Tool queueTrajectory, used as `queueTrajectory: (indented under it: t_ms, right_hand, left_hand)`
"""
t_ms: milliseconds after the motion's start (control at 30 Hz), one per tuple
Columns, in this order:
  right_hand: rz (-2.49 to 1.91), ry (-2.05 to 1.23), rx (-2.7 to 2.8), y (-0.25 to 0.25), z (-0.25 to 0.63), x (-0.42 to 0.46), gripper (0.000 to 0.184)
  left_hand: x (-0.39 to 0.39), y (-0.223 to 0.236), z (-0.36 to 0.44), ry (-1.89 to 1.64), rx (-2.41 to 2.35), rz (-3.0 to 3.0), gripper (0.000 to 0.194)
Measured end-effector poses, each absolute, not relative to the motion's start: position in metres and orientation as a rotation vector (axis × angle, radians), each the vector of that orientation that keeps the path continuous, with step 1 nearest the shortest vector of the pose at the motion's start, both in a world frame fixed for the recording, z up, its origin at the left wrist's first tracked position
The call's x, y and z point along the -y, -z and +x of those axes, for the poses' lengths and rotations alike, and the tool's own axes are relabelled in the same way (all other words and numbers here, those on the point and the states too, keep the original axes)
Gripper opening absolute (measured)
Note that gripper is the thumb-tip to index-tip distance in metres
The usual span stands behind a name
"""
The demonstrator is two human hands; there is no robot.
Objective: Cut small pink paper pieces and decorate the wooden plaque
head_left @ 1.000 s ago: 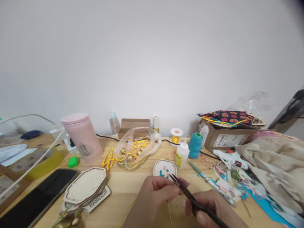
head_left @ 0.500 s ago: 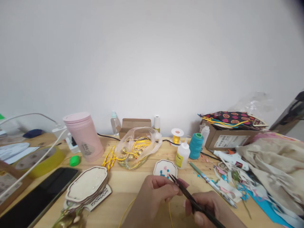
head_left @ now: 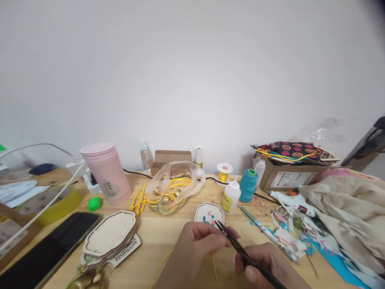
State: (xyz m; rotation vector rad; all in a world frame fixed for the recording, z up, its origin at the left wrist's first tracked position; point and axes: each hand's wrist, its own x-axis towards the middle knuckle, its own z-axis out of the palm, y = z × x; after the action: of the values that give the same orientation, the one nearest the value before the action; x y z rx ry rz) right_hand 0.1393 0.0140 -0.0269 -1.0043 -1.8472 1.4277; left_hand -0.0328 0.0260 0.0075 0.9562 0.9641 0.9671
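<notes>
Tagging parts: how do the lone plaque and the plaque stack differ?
- Count: the lone plaque is single; the plaque stack has several layers.
- Surface: the lone plaque bears blue bits and pink bits; the plaque stack's top has no coloured bits.
- View: the left hand partly covers the lone plaque, not the plaque stack.

Shared: pale faces, wavy dark-edged outlines.

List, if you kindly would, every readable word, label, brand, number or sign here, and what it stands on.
No text here is readable.
White bottle, yellow label: print too small.
Pink cup: print blurred.
Right cardboard box, white label: print too small.
Left cardboard box, pale label: blurred.
White glue gun, dark red label: too small.
Marked board at left: letters or pattern, I cannot tell.
</notes>
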Motion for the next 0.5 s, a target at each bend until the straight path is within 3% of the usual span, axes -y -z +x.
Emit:
queueTrajectory:
  t_ms: [500]
  right_hand:
    - [-1.057, -1.394, 1.854, 0.0228, 0.1351, -0.0115, 0.054]
  left_hand:
    - [-0.0247, -0.0072, -0.0325, -0.985, -0.879, 0.972, 0.01]
